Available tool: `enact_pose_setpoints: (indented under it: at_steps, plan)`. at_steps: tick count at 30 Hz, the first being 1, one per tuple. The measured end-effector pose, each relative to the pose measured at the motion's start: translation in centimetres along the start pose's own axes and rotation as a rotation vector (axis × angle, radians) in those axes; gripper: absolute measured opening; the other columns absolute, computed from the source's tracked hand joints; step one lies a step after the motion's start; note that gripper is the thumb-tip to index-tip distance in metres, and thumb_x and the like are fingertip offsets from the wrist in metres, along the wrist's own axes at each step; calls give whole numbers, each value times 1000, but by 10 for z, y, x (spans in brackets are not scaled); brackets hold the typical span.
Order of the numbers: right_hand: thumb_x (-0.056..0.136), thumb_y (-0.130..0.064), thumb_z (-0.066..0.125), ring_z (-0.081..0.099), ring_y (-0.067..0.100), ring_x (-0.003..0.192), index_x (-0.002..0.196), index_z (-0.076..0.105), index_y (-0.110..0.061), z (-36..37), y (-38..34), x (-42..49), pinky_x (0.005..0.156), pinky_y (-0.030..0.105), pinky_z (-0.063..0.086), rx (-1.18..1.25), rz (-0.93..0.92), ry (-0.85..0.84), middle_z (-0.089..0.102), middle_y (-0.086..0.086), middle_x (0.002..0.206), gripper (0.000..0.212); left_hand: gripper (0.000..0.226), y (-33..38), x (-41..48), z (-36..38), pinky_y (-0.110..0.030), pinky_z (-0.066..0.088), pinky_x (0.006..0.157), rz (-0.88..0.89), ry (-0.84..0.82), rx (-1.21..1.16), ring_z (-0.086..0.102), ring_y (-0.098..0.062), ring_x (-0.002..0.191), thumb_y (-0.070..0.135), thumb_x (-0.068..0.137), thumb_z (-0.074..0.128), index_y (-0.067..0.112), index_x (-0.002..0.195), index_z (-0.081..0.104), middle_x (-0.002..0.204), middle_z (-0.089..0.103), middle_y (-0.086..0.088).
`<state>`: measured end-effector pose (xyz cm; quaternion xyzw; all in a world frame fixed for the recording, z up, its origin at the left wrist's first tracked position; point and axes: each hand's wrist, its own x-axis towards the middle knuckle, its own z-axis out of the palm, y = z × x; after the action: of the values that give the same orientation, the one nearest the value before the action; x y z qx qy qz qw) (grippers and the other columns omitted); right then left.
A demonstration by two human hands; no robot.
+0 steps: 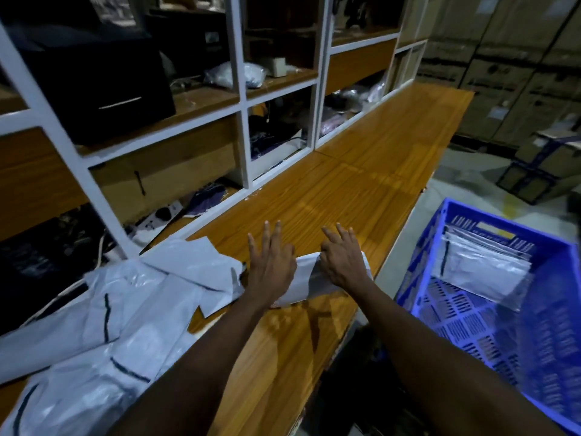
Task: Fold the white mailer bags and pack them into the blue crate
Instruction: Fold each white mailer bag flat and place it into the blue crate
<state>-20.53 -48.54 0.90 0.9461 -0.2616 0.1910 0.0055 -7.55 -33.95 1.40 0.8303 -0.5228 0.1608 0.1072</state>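
White plastic is lying flat under both palms in the head view. A folded mailer bag [309,283] is sitting on the wooden counter [361,184], close to its right edge, the side nearest the blue crate [423,253]. The left hand [272,259] is pressing on the bag's left end and the right hand [342,259] on its right end. The fingers of both are straight and spread apart, with the tips reaching past the fold over bare wood, and nothing is being pinched. Flat palms like these are probably setting the crease so the slippery film is not springing open.

A loose heap of unfolded mailer bags [110,309] is spilling over the counter's near-left corner, reaching up to the left hand — likely the supply, kept within easy reach. The crate is standing beside the counter, below its right edge. A stack of packed mailers [484,262] is leaning toward its far wall, leaving much of the crate floor showing — so plenty of folding seems to be remaining.
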Motion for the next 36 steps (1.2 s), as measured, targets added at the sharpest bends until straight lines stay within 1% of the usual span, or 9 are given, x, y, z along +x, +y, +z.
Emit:
enact_pose_setpoints:
  at_steps: [4,8,11,14,19,26,31,34,36]
  plan:
    - [92,-30,28,47,46,132,78,71,-8,-31,42,9,108,66,33,7,91,107,60,19,135,50,27,35,54,-17,-67,5,116,115,-115,5,2,-38,153,37,104,39,22,112,61,166,11,-13]
    - [87,-30,31,51,47,128,75,72,-8,-62,96,11,105,65,36,-17,201,220,63,18,131,48,37,85,97,-28,-65,1,116,186,-138,-83,-4,-36,153,40,106,30,20,121,57,167,6,-10]
    - [83,-29,35,54,47,124,74,72,-9,-83,143,4,100,62,41,-61,284,270,65,17,128,43,34,127,124,-30,-67,2,115,288,-115,-72,-4,-38,153,38,105,35,20,121,58,167,4,-10]
    - [82,-28,35,53,48,124,82,73,-7,-101,190,-16,102,62,40,-122,383,288,64,17,131,43,26,179,147,-26,-69,5,115,392,-61,-123,1,-40,152,32,103,43,19,114,63,166,10,-11]
    - [82,-27,33,52,49,124,75,69,-6,-124,265,-66,102,62,41,-221,571,325,63,20,131,42,25,272,183,-17,-68,-1,114,545,-33,-249,2,-39,153,30,102,48,20,118,64,166,12,-12]
    - [79,-25,35,56,50,119,75,69,-7,-121,338,-114,100,65,41,-326,718,303,66,20,125,39,20,365,220,6,-61,0,117,692,-88,-283,4,-33,153,30,102,46,18,108,60,166,11,-11]
    - [77,-22,43,57,54,114,79,69,-5,-89,369,-128,96,67,44,-318,710,160,65,24,123,32,28,396,231,43,-58,-4,118,728,-198,-245,3,-30,154,30,105,41,15,118,60,167,5,-11]
    - [74,-19,55,58,55,111,77,70,-3,-65,387,-133,95,67,45,-300,716,58,66,26,120,22,31,407,229,77,-56,-1,119,696,-303,-237,0,-29,154,31,106,39,14,118,62,167,0,-10]
    - [74,-19,55,58,55,110,75,69,-4,-50,397,-137,95,67,45,-279,715,7,66,27,119,21,31,412,225,100,-58,-1,120,693,-359,-195,-3,-32,154,32,106,40,15,117,63,167,-2,-11]
